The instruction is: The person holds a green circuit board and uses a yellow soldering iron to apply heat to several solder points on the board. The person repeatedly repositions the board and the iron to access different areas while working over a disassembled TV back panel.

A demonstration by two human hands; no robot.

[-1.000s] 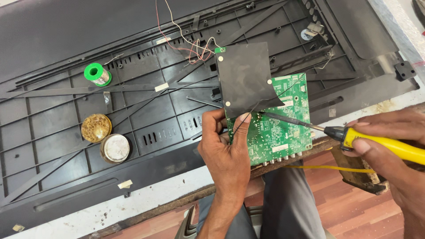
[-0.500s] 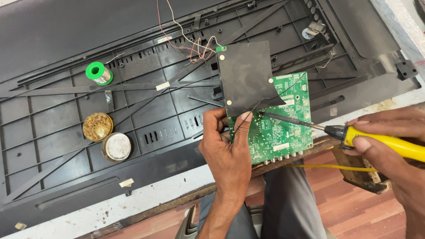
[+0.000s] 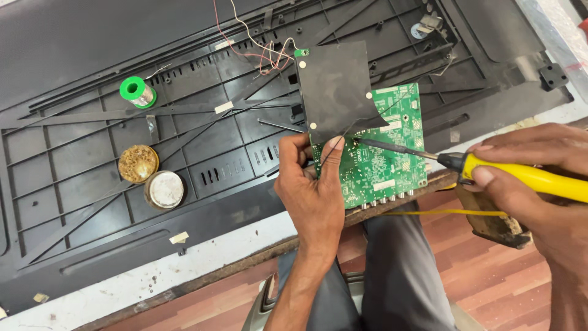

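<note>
Nearest the camera are the person's grey-trousered knees, above a floor of reddish-brown boards.

The left hand [image 3: 309, 190] rises from the lower middle and rests on the near left edge of a green circuit board [image 3: 383, 162]. Its thumb and fingers are curled around a thin strand of solder wire [image 3: 334, 147], pinching it so the strand runs up toward a spot on the board's upper left part.

The right hand [image 3: 539, 184] comes in from the right edge and is clenched around the yellow handle of a soldering iron [image 3: 465, 164]. The iron's dark metal shaft reaches leftward over the board, and its tip meets the board just beside the left thumb, where the wire ends. A yellow cord [image 3: 441, 213] trails below the handle, and a worn wooden block [image 3: 490, 220] lies just under the right hand.

The circuit board lies at the near edge of the work table, partly on a large black plastic back cover [image 3: 92, 92] of a flat screen. A black sheet [image 3: 334, 92] overlaps the board's far left corner. Thin red and white wires [image 3: 263, 49] run away from the sheet's far corner.

Left of the hands, on the cover, sit a round tin of brownish flux [image 3: 138, 163] and, touching it, a round tin lid [image 3: 165, 189]. Farther off stands a green spool of solder [image 3: 138, 91].
</note>
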